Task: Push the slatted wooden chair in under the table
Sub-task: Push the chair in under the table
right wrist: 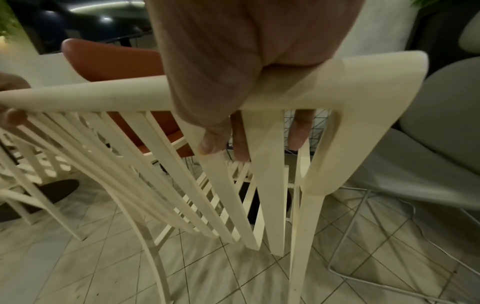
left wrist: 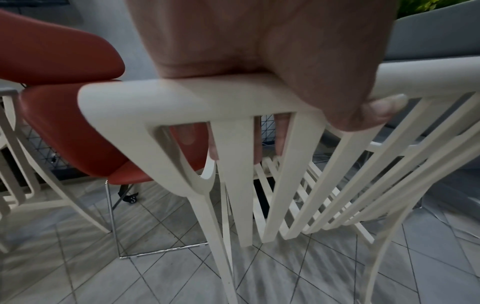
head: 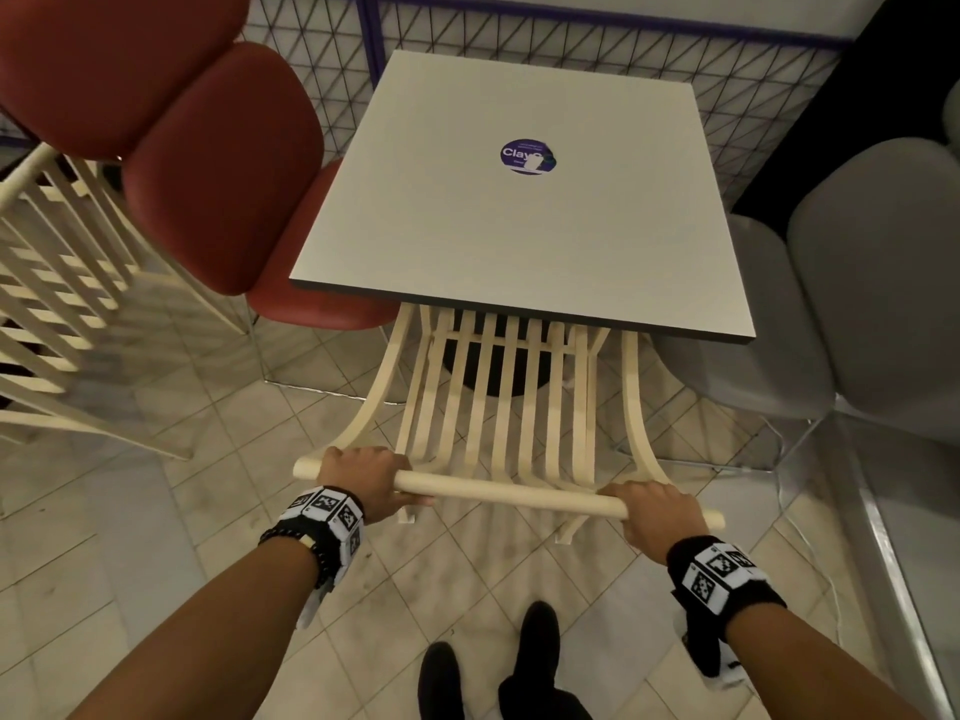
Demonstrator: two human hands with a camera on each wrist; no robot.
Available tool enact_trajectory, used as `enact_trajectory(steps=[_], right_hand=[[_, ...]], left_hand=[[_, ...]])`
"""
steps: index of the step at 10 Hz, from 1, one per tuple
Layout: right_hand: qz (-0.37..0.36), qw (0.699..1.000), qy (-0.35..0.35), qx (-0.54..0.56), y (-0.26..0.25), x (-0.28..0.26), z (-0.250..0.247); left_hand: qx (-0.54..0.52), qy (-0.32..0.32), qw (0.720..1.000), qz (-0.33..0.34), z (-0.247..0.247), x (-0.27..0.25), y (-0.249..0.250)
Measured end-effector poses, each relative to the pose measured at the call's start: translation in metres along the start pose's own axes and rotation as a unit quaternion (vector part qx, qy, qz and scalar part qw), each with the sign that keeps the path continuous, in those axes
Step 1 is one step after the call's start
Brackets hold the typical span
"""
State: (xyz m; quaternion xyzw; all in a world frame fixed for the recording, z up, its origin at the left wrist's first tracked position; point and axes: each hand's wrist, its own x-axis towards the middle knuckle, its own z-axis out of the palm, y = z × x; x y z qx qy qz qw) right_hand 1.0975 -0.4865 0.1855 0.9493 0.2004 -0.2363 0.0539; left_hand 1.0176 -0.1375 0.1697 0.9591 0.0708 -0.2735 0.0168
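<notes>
Right now both hands sit on the round top rail (head: 506, 493) of the slatted wooden chair (head: 498, 402). The left hand (head: 366, 478) wraps the rail near its left end, fingers curled over the far side and thumb tucked under on the near side; the left wrist view shows those fingers (left wrist: 281, 131) behind the back slats. The right hand (head: 652, 514) takes the same grip near the right end, with its thumb (right wrist: 211, 142) pressed against a slat just below the rail.

The chair stands at the near edge of the bench (head: 519, 200), its seat partly beneath the top and its curved back sticking out toward the person. A round purple sticker (head: 527, 156) lies on the pale bench top. A red padded chair (head: 208, 163) stands at the bench's left side, a grey padded chair (head: 857, 283) at its right. Another cream slatted piece (head: 57, 304) is at far left. The person's dark shoes (head: 488, 662) rest on the tiled floor (head: 208, 563), near the chair's back legs.
</notes>
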Motion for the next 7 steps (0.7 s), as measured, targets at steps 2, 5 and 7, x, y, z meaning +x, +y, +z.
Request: enact_trajectory(steps=[2, 5, 7], right_hand=[[0.015, 1.000, 0.004, -0.001, -0.001, -0.001, 0.001], [0.044, 0.996, 0.073, 0.001, -0.008, -0.006, 0.010], [0.030, 0.983, 0.130, 0.127, -0.041, -0.077, 0.033]], left_hand=[[0.001, -0.005, 1.000, -0.004, 0.003, 0.006, -0.001], [-0.009, 0.052, 0.997, -0.049, 0.008, -0.007, 0.005], [-0.099, 0.224, 0.969, 0.026, 0.059, -0.076, 0.008]])
